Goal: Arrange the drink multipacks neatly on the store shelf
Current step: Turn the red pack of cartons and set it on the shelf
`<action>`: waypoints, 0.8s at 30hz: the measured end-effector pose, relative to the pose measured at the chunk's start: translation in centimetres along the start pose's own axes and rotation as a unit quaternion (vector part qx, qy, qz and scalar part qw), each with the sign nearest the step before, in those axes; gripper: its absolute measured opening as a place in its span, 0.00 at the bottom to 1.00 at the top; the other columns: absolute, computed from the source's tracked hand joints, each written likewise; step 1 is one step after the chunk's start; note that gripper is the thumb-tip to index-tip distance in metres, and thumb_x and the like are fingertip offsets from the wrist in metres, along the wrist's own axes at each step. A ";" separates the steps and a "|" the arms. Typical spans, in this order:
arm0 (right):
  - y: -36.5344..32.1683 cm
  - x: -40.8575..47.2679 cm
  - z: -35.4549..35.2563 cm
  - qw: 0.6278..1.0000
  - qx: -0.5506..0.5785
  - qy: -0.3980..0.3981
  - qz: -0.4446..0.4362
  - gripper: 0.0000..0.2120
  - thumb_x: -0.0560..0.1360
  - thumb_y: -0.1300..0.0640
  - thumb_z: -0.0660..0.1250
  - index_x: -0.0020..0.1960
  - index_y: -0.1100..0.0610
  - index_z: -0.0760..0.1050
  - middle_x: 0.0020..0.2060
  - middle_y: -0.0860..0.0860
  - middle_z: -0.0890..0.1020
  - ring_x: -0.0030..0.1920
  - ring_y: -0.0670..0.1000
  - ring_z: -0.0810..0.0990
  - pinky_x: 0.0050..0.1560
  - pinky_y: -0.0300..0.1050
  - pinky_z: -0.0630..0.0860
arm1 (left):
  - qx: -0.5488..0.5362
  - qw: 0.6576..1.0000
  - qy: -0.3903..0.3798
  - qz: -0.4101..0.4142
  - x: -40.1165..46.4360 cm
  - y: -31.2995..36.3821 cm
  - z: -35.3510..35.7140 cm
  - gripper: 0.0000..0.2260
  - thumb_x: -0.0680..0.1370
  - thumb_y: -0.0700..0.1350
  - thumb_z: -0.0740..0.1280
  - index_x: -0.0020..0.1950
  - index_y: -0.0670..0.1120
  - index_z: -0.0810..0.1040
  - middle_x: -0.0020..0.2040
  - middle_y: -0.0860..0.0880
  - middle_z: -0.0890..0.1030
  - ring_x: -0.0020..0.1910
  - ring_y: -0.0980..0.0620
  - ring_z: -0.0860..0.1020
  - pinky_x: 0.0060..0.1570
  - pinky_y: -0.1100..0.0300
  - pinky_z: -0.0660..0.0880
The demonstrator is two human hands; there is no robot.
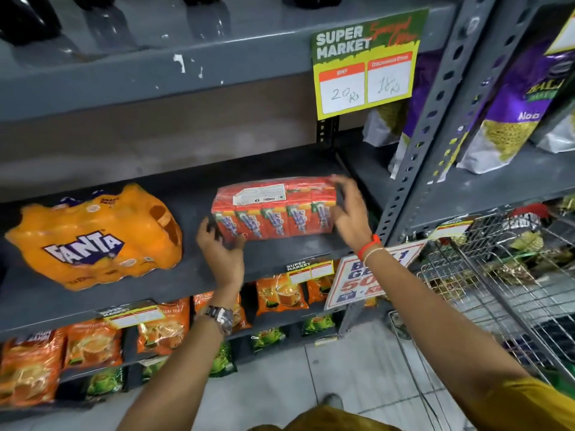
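A red shrink-wrapped multipack of juice cartons [270, 209] rests on the dark grey shelf [193, 275], right of centre. My left hand [221, 247] grips its lower left corner. My right hand [348, 209] clasps its right end, fingers wrapped over the top edge. To the left on the same shelf lies an orange Fanta multipack [96, 237], tilted, with nobody touching it. A gap of bare shelf separates the two packs.
A price sign [367, 63] hangs from the shelf above. Purple snack bags [510, 113] fill the bay to the right, past a perforated upright [413, 169]. Orange tea packets [93, 343] line the lower shelves. A wire cart [497, 281] stands at right.
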State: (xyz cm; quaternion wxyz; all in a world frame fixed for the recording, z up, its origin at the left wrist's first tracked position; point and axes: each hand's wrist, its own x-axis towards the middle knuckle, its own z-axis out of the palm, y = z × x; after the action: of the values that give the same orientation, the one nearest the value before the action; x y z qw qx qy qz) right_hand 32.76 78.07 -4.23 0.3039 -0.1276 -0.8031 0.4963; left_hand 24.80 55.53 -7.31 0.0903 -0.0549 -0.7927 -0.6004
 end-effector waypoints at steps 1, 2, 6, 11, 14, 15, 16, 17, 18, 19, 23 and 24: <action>-0.4 0.6 0.0 0.996 0.056 0.025 0.060 0.26 0.67 0.62 0.57 0.66 0.58 0.67 0.60 0.56 0.73 0.60 0.51 0.72 0.61 0.31 0.68 | -0.013 0.999 0.046 -0.002 -1.4 0.4 0.5 0.26 0.70 0.39 0.72 0.65 0.38 0.65 0.64 0.40 0.69 0.59 0.50 0.72 0.56 0.56 0.73; -0.5 1.2 0.0 0.986 0.110 0.035 0.120 0.27 0.68 0.62 0.55 0.67 0.57 0.66 0.54 0.52 0.74 0.55 0.51 0.75 0.57 0.34 0.71 | -0.023 0.998 0.064 -0.006 -3.0 0.5 1.0 0.24 0.70 0.38 0.71 0.63 0.38 0.66 0.61 0.42 0.68 0.56 0.50 0.72 0.55 0.58 0.73; -1.2 2.3 0.1 0.954 0.205 0.002 0.220 0.29 0.63 0.69 0.55 0.64 0.62 0.68 0.43 0.47 0.75 0.42 0.43 0.75 0.37 0.28 0.73 | -0.154 0.978 -0.120 -0.072 -5.7 2.2 2.7 0.19 0.74 0.41 0.67 0.62 0.47 0.63 0.57 0.47 0.70 0.53 0.53 0.74 0.51 0.64 0.75; -0.7 -0.6 0.5 0.956 0.188 0.074 0.214 0.23 0.67 0.67 0.56 0.62 0.61 0.71 0.46 0.48 0.79 0.45 0.40 0.79 0.51 0.41 0.76 | -0.211 0.932 -0.190 -0.227 -0.9 3.1 3.7 0.31 0.72 0.54 0.69 0.70 0.52 0.58 0.68 0.49 0.69 0.64 0.51 0.72 0.62 0.48 0.71; -0.9 -4.9 2.8 0.979 0.022 0.137 0.151 0.22 0.73 0.61 0.54 0.66 0.60 0.70 0.56 0.55 0.79 0.58 0.52 0.78 0.63 0.53 0.73 | -0.181 0.922 -0.258 -0.225 1.8 4.0 3.8 0.27 0.74 0.56 0.64 0.71 0.53 0.61 0.68 0.50 0.70 0.65 0.50 0.71 0.58 0.50 0.69; -1.1 -6.5 4.0 0.981 -0.013 0.143 0.128 0.21 0.74 0.59 0.54 0.66 0.58 0.69 0.57 0.56 0.78 0.58 0.54 0.77 0.62 0.55 0.74 | -0.176 0.915 -0.282 -0.227 2.8 4.5 3.9 0.25 0.75 0.58 0.62 0.70 0.51 0.64 0.65 0.50 0.73 0.62 0.50 0.73 0.55 0.53 0.70; -1.4 -8.0 5.3 0.983 -0.034 0.139 0.111 0.20 0.75 0.57 0.53 0.66 0.56 0.68 0.56 0.55 0.77 0.57 0.54 0.77 0.59 0.55 0.76 | -0.165 0.910 -0.307 -0.222 3.8 5.2 3.9 0.23 0.76 0.58 0.60 0.68 0.50 0.69 0.60 0.49 0.76 0.57 0.51 0.75 0.51 0.55 0.72; -2.0 -9.3 6.6 0.986 -0.046 0.129 0.095 0.19 0.76 0.57 0.53 0.66 0.55 0.68 0.54 0.54 0.76 0.55 0.54 0.77 0.55 0.54 0.77 | -0.144 0.908 -0.337 -0.204 4.9 5.8 3.8 0.21 0.76 0.58 0.60 0.65 0.48 0.73 0.55 0.49 0.78 0.51 0.51 0.77 0.47 0.57 0.74; -2.5 -10.4 7.8 0.989 -0.055 0.112 0.074 0.19 0.75 0.58 0.53 0.64 0.56 0.69 0.52 0.55 0.76 0.52 0.54 0.77 0.52 0.54 0.76 | -0.116 0.904 -0.369 -0.181 5.8 6.3 3.9 0.20 0.75 0.57 0.62 0.62 0.48 0.75 0.52 0.50 0.80 0.48 0.52 0.78 0.46 0.58 0.75; -3.2 -11.3 9.0 0.993 -0.062 0.086 0.051 0.19 0.73 0.59 0.53 0.63 0.58 0.70 0.50 0.57 0.76 0.50 0.54 0.76 0.49 0.54 0.75 | -0.086 0.900 -0.397 -0.159 6.7 6.8 3.9 0.19 0.73 0.55 0.66 0.62 0.48 0.76 0.52 0.50 0.81 0.48 0.51 0.80 0.49 0.58 0.76; -6.0 -11.2 12.6 0.994 -0.075 -0.074 -0.003 0.27 0.72 0.65 0.56 0.71 0.61 0.64 0.64 0.60 0.73 0.58 0.57 0.75 0.59 0.48 0.73 | 0.096 0.887 -0.450 -0.039 9.5 8.6 4.2 0.16 0.70 0.45 0.72 0.56 0.55 0.78 0.53 0.51 0.82 0.51 0.52 0.81 0.58 0.57 0.74; -6.1 -10.5 13.3 0.993 -0.066 -0.099 0.006 0.28 0.72 0.66 0.56 0.73 0.61 0.62 0.67 0.59 0.70 0.61 0.58 0.75 0.61 0.48 0.73 | 0.120 0.886 -0.448 -0.015 10.1 8.7 4.2 0.16 0.69 0.45 0.73 0.56 0.56 0.79 0.52 0.52 0.82 0.52 0.52 0.81 0.60 0.56 0.74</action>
State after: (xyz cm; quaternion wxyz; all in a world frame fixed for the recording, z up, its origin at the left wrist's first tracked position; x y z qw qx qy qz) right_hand 33.39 60.27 -6.97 0.2108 -0.1026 -0.8592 0.4547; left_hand 16.29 61.77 1.92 -0.2782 -0.2949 -0.8153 -0.4134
